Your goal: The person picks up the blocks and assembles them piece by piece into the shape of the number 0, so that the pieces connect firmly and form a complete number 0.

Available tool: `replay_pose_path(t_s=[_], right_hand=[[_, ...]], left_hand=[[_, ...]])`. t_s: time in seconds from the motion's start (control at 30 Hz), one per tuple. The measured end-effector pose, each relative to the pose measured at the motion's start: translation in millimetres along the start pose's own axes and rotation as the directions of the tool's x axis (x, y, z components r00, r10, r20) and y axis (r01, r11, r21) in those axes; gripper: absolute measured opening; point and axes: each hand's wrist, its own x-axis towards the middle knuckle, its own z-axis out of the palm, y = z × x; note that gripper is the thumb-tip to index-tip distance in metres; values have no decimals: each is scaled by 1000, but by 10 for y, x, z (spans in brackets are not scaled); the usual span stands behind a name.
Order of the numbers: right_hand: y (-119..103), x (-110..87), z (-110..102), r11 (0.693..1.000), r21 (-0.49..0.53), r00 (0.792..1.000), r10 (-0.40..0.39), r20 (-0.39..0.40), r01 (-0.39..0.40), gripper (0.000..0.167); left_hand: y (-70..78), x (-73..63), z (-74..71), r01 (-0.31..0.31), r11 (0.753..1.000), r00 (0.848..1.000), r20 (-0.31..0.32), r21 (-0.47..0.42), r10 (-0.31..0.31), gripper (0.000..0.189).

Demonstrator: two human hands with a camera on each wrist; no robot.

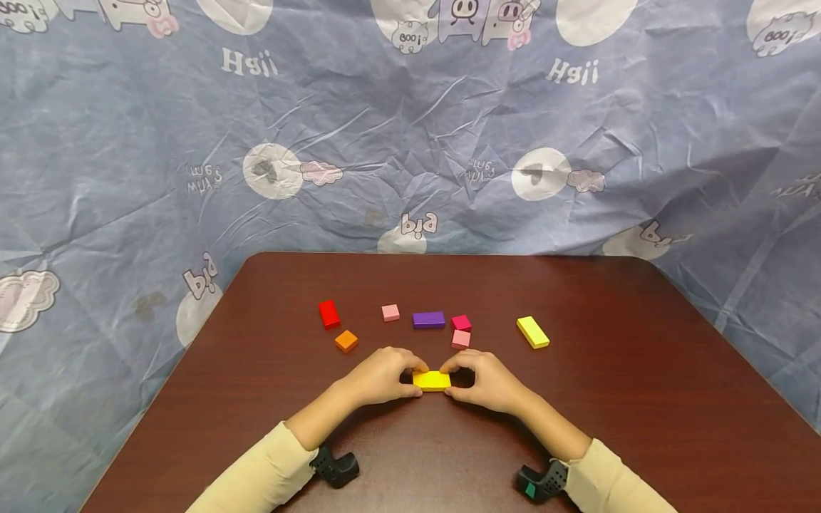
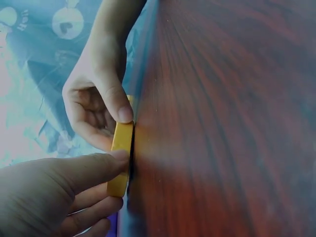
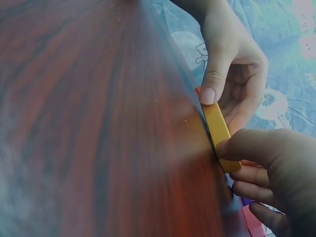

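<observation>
A person's left hand [image 1: 388, 376] and right hand [image 1: 490, 382] pinch opposite ends of a yellow block [image 1: 432, 381] over a reddish-brown table [image 1: 417, 463], thumbs on its near side and fingertips on its far side, each grip narrowed to the block's depth. The block lies lengthwise between the two sets of fingers; whether its underside touches the tabletop cannot be told. Straight beyond the fingertips rests a purple block [image 1: 428, 320]. Just past the right fingers sits a pink block [image 1: 460, 340], with a crimson block [image 1: 461, 323] close behind it, while a pale yellow block [image 1: 533, 333] lies at an angle farther to their right. Beyond the left knuckles is a light pink block [image 1: 390, 313]; an orange block [image 1: 346, 341] and a red block [image 1: 329, 314] lie to the left of those fingers. Black devices [image 1: 336, 469] are worn at both wrists, beside cream sleeves [image 1: 256, 470], and a printed blue-gray cloth [image 1: 385, 107] hangs beyond the table
</observation>
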Motion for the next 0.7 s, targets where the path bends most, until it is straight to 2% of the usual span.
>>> replay_pose_path(t_s=[0.37,0.57,0.7], right_hand=[[21,23,4,1000,15,1000,-1,-7,1,29],[109,65,-81,1000,12,994,-4,-112,5,29],[210,116,-152,998,-45,978,43,-206,-54,27]], left_hand=[[-59,5,41,-26,1000,999,-37,0,26,30],[-70,-1,61,-21,1000,999,-41,-6,21,30],[-72,-13,70,-13,1000,999,-39,-11,12,30]])
